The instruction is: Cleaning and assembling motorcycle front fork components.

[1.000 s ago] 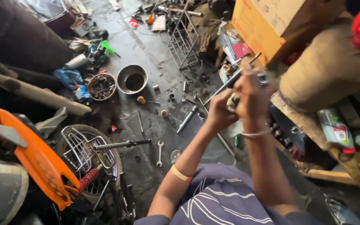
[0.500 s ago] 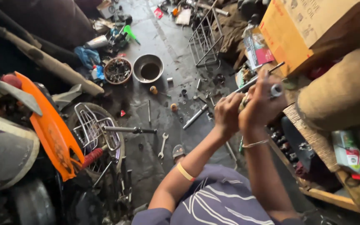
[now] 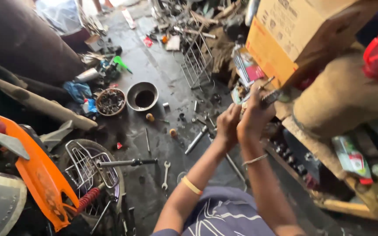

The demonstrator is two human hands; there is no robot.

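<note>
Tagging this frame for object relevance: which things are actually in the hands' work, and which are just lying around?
In hand:
- left hand
- right hand, gripping a metal tool

Lying about:
- spanner on the floor
- metal bowl
- basket of small parts
- wire rack
- cardboard box
- orange panel

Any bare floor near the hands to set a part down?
Free: dark floor between the metal bowl and wire rack; also between the wrench and left hand. Crowded: loose bolts by the socket bar, and the shelf edge under the right hand.
</note>
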